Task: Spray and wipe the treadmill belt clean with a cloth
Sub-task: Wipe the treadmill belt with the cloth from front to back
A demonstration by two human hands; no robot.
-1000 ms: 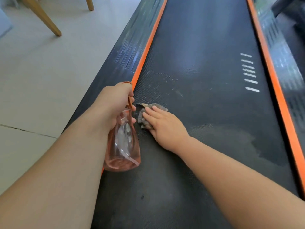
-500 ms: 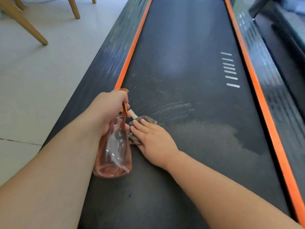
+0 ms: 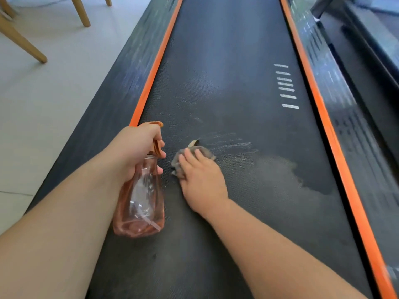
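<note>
Translucent pink plastic forms the spray bottle (image 3: 140, 197), which hangs tilted from the left hand (image 3: 133, 152) over the left part of the treadmill belt (image 3: 226, 72); a thin dip tube shows through its wall and only a shallow pool of liquid seems to sit at the bottom, though the level is hard to read. Its orange trigger head (image 3: 156, 137) pokes out above the fingers, which are wrapped tight around the neck, one fingertip resting by the trigger. Compared with half a second ago, the right hand (image 3: 201, 180) and the grey cloth (image 3: 194, 154) beneath it sit further from the bottle, with a clear strip of belt between them where earlier the cloth lay almost against the bottle; the pale streaks (image 3: 231, 143) of wiped residue run from the cloth toward the right. A second ago the cloth lay close to the orange side strip (image 3: 155, 67); now it is nearer the middle of the belt. The right hand lies palm down, fingers flat and close together, pressing the crumpled cloth onto the belt, with a beige corner of the cloth sticking out ahead of the fingertips. A duller, greyish patch (image 3: 280, 175) spreads over the belt to the right of the hand. Both forearms reach forward from the bottom of the view, the left one angled in from the lower left. White dash markings (image 3: 286, 87) sit further up the belt, and wooden chair legs (image 3: 21, 42) stand on the pale floor (image 3: 43, 93) at upper left.
</note>
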